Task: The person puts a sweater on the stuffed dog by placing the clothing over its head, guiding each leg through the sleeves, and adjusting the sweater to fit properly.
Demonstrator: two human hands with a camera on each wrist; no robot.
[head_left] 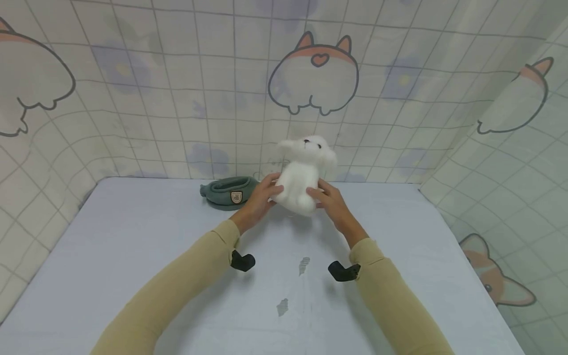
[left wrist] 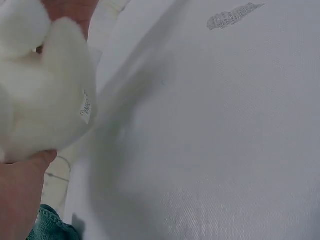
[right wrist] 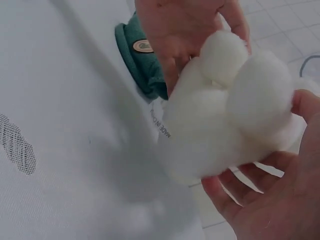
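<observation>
A white plush dog with floppy ears is held between both hands near the table's back edge, leaning slightly, its shadow on the tabletop beneath it. My left hand grips its lower body on the left side, thumb across the front. On the opposite side my right hand holds it, thumb in front and the other fingers curled behind and under, as the right wrist view shows. A small printed tag hangs at the toy's bottom. Just left of my left hand lies a teal fabric pouch with an open top and a small tan patch.
The white table is bordered at the back and sides by a gridded curtain with cartoon dogs. Two grey worn patches, one of them nearer the middle, mark the tabletop. Black wrist mounts stick out from both sleeves.
</observation>
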